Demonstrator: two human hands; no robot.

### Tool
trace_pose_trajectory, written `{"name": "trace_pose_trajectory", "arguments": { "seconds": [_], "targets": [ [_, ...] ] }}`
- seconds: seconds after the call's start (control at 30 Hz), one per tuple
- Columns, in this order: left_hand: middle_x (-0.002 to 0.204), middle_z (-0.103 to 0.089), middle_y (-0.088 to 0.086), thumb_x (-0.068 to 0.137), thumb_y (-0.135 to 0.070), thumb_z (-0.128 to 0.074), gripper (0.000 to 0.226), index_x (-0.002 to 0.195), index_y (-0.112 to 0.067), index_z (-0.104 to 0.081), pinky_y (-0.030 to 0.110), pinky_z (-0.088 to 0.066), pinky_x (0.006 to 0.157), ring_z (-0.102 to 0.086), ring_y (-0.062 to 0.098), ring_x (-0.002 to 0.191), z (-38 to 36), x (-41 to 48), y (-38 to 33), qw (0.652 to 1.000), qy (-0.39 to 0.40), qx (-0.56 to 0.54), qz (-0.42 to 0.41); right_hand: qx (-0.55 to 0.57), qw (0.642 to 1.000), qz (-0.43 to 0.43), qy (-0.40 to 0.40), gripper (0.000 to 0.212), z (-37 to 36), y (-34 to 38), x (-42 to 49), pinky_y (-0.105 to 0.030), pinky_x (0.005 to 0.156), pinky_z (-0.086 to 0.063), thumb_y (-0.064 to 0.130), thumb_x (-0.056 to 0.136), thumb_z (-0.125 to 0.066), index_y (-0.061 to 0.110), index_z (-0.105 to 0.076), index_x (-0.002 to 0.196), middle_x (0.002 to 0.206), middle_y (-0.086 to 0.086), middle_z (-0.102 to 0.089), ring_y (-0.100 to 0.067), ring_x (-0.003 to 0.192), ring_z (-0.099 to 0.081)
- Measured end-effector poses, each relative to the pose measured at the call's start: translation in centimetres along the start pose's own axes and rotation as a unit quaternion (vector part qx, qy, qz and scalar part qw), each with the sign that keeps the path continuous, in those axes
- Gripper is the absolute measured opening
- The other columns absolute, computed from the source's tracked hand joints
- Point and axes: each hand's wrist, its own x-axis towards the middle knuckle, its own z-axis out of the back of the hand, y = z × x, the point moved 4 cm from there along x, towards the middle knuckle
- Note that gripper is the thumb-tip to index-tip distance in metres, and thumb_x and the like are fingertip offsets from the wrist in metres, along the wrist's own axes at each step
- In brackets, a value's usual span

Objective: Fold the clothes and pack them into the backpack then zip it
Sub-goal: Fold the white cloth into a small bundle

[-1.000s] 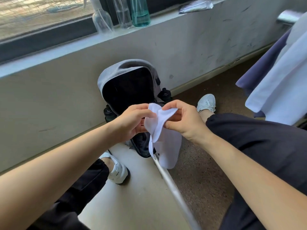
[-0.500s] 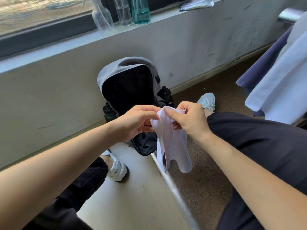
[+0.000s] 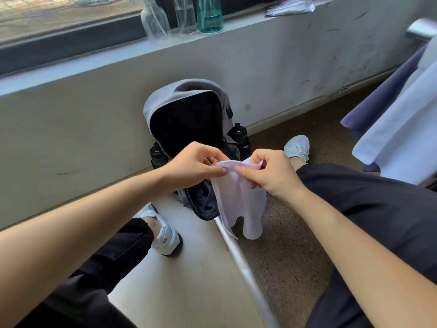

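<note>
Fingers (image 3: 247, 173) of both hands pinch the top edge of a small white garment (image 3: 238, 200), the left hand (image 3: 196, 164) at 1 corner and the right hand (image 3: 269, 174) at the other. The cloth hangs in front of the open grey backpack (image 3: 186, 110). That backpack stands on the floor against the wall, with 2 dark bottles (image 3: 241, 136) in its side pockets.

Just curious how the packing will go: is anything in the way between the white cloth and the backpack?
Nothing visible is. The left hand and right hand pinch the white cloth by its top edge; it hangs right in front of the backpack, whose main compartment lies open.
</note>
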Motion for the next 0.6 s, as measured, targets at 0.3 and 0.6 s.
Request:
{"name": "trace_pose_trajectory", "arguments": {
  "seconds": [0.3, 0.6],
  "targets": [
    [0.074, -0.069, -0.009, 0.084, -0.013, -0.084, 0.015, 0.091, -0.022, -0.075, 0.02, -0.053, 0.068, -0.065, 0.008, 0.068, 3.5, 0.1, 0.8, 0.981, -0.073, 0.138, -0.112, -0.209, 0.974, 0.014, 0.084, 0.024, -1.2, -0.8, -0.1, -0.029, 0.063, -0.041, 0.043, 0.079, -0.078, 0.024, -0.068, 0.071, 0.073, 0.008, -0.056, -0.008, 0.072, -0.053],
    [0.08, -0.077, 0.008, 0.084, -0.012, -0.084, 0.019, 0.09, -0.003, -0.069, 0.026, -0.057, 0.069, -0.07, 0.01, 0.07, 1.5, -0.5, -1.0, 0.99, -0.005, 0.008, -0.14, 0.049, 0.99, 0.073, 0.113, 0.016, -3.2, 1.1, -0.4, -0.029, 0.09, -0.053, 0.023, 0.092, -0.071, 0.022, -0.074, 0.108, 0.098, 0.003, -0.075, -0.009, 0.099, -0.068]
  ]
}}
